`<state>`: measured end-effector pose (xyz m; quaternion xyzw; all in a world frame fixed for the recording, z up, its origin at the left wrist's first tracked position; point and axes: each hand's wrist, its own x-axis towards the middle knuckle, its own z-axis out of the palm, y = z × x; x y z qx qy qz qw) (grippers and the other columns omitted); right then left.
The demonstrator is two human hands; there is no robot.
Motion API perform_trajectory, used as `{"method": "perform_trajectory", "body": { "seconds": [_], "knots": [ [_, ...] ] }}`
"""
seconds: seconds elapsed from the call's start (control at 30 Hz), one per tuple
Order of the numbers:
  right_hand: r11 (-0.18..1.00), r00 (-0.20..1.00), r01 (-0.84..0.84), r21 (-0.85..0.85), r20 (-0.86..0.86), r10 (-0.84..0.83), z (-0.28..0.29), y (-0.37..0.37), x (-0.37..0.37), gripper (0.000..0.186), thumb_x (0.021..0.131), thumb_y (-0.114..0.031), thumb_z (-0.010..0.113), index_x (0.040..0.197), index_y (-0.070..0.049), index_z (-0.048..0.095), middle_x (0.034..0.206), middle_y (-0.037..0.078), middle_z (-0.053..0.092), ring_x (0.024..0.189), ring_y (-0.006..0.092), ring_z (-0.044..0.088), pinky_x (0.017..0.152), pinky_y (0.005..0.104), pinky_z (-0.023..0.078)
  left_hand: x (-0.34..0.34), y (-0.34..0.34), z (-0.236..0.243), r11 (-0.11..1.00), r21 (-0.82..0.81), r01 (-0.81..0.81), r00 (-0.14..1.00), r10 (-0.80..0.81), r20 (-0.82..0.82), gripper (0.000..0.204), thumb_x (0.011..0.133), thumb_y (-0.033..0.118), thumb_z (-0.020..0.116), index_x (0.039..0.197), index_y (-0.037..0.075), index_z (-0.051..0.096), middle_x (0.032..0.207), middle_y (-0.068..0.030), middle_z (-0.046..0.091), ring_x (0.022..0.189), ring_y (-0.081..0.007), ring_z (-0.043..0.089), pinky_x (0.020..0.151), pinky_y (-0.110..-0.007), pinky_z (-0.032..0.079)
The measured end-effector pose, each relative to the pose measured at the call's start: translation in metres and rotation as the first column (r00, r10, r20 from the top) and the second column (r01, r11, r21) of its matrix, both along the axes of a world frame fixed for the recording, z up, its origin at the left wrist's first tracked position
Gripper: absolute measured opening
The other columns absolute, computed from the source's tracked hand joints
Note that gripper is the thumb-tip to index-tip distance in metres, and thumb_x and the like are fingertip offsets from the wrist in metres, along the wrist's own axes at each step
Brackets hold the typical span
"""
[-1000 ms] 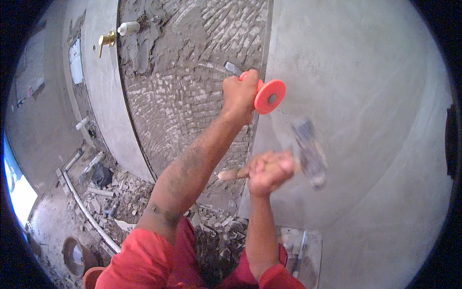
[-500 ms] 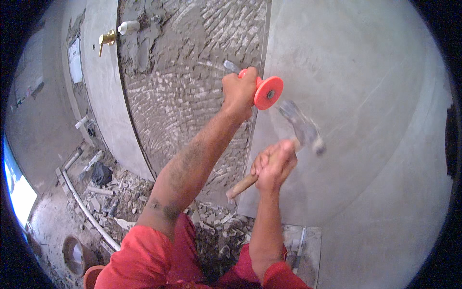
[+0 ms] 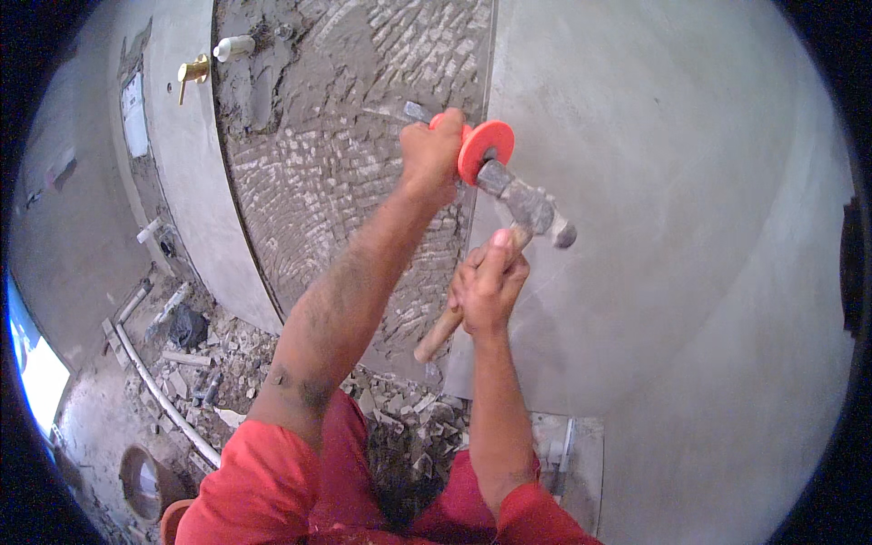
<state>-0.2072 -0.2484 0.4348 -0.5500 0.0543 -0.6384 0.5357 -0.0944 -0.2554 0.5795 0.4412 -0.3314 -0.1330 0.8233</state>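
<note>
My left hand (image 3: 429, 153) is wrapped round a chisel (image 3: 415, 112) with an orange guard (image 3: 471, 145), its flat steel tip against the rough, ridged mortar patch (image 3: 327, 254) on the wall. In my right hand (image 3: 487, 289) is a wooden-handled hammer (image 3: 536, 210), its dusty steel head meeting, or nearly meeting, the chisel's back end. To the right of the chisel lies a smooth grey panel (image 3: 663, 227).
On the left are a brass valve (image 3: 195, 71), a white pipe stub (image 3: 234, 47), a narrow smooth strip (image 3: 189, 191) and a floor pipe (image 3: 168, 409). Broken rubble (image 3: 391, 404) lies below my hands, with a bucket (image 3: 145, 481) at bottom left.
My right hand has swung the hammer head up toward the chisel's back. My left hand and chisel have shifted slightly up and left in the view, along with the scene.
</note>
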Motion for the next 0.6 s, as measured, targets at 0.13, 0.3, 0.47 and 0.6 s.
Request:
{"method": "perform_trajectory", "body": {
  "seconds": [0.13, 0.3, 0.47, 0.6],
  "knots": [
    [0.989, 0.983, -0.120, 0.091, 0.152, 0.105, -0.001, 0.008, -0.004, 0.051, 0.097, -0.055, 0.041, 0.070, -0.012, 0.034, 0.048, 0.000, 0.035, 0.033, 0.0106, 0.035, 0.030, 0.0274, 0.034, 0.001, 0.006, 0.005, 1.000, 0.026, -0.008, 1.000, 0.008, -0.022, 0.027, 0.080, 0.021, 0.062, 0.072, -0.004, 0.059, 0.066, -0.0073, 0.058, 0.054, -0.0147, 0.053, 0.045, -0.035, 0.041],
    [0.992, 0.962, -0.122, 0.006, 0.247, 0.117, 0.006, 0.021, -0.006, 0.051, 0.094, -0.061, 0.039, 0.080, -0.013, 0.034, 0.048, 0.000, 0.033, 0.033, 0.0100, 0.033, 0.028, 0.0272, 0.032, -0.002, 0.018, 0.005, 0.995, -0.040, 0.094, 0.994, -0.096, -0.056, 0.026, 0.082, 0.020, 0.061, 0.073, -0.004, 0.059, 0.065, -0.0065, 0.057, 0.053, -0.0140, 0.053, 0.044, -0.035, 0.041],
    [0.982, 0.953, -0.172, -0.079, 0.241, 0.186, 0.009, 0.037, -0.027, 0.052, 0.093, -0.064, 0.041, 0.082, -0.014, 0.034, 0.051, 0.001, 0.035, 0.033, 0.0105, 0.033, 0.029, 0.0271, 0.034, 0.004, 0.022, 0.003, 0.989, 0.101, 0.107, 0.973, -0.126, 0.196, 0.018, 0.090, 0.016, 0.062, 0.098, 0.000, 0.063, 0.084, -0.0097, 0.065, 0.072, -0.0170, 0.066, 0.056, -0.035, 0.055],
    [0.985, 0.941, -0.089, -0.145, 0.313, 0.131, 0.014, 0.049, -0.040, 0.053, 0.092, -0.066, 0.042, 0.083, -0.014, 0.035, 0.051, 0.001, 0.037, 0.033, 0.0106, 0.033, 0.029, 0.0271, 0.035, 0.008, 0.016, 0.008, 0.929, -0.094, 0.358, 0.930, -0.364, -0.051, 0.015, 0.089, 0.014, 0.062, 0.097, 0.000, 0.064, 0.080, -0.0085, 0.063, 0.071, -0.0171, 0.065, 0.056, -0.035, 0.055]
  ]
}}
